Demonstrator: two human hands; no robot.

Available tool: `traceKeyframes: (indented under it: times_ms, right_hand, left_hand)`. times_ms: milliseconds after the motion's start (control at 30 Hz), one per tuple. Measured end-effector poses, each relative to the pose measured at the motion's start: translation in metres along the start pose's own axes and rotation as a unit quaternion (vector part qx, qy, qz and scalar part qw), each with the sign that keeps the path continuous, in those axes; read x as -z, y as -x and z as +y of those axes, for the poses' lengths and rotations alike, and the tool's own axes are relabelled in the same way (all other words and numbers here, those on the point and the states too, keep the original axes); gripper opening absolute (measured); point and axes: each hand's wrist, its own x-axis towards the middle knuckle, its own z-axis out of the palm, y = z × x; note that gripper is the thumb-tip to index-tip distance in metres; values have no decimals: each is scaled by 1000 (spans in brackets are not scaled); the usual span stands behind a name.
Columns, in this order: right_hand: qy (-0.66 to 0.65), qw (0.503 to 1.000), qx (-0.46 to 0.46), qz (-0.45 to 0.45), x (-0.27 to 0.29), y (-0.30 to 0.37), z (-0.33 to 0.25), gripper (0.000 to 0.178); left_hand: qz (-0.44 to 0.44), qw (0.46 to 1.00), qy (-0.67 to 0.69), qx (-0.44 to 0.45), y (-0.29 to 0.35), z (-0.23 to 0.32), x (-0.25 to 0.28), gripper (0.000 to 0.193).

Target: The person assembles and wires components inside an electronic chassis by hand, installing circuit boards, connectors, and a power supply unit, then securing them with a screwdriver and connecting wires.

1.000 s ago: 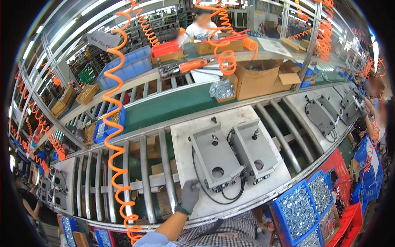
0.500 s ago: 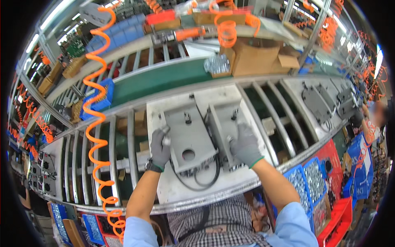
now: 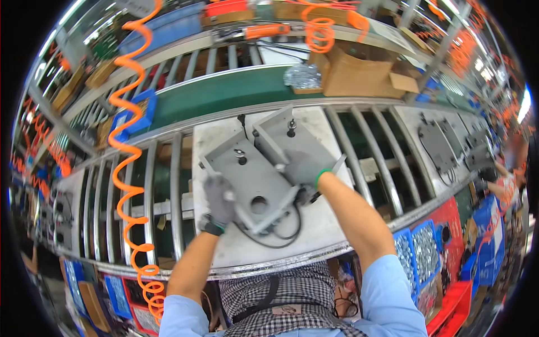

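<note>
Two grey metal housings lie side by side, turned at an angle, on a white board. The left housing (image 3: 247, 182) has a round hole near its near end, a black fitting near its far end and a black cable. The right housing (image 3: 309, 137) carries a similar upright fitting. My left hand (image 3: 219, 199), in a grey glove, is closed at the left housing's left edge. My right hand (image 3: 306, 169), gloved too and slightly blurred, is closed at the edge where the two housings meet; its fingertips are partly hidden.
Metal rollers (image 3: 373, 157) run on both sides of the white board (image 3: 303, 238). A coiled orange hose (image 3: 128, 149) hangs at the left. Blue bins (image 3: 425, 250) of small metal parts stand at the near right. Behind the line are a cardboard box (image 3: 356, 70) and an orange-handled tool (image 3: 266, 31).
Both housings have turned counterclockwise, the right one's far end swinging left. My right hand has moved left to where the housings meet. My left hand has stayed at the left housing's side.
</note>
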Motion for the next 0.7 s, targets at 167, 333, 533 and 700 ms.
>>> traceKeyframes:
  times_ms: [167,333,533,700]
  right_hand:
    - [187,972,134,-38,29,-44,43,45]
    - [305,926,199,101,-14,10,12,39]
    - [295,922,206,147,0,29,14,32]
    - [326,898,296,-24,-12,-26,25,46]
  left_hand:
    - [-322,945,-29,58,43,170,-49,67]
    - [-354,915,193,-32,56,195,31,74]
    - [55,959,-98,260,105,85,88,51]
    - [182,836,255,450,71,-42,81,43]
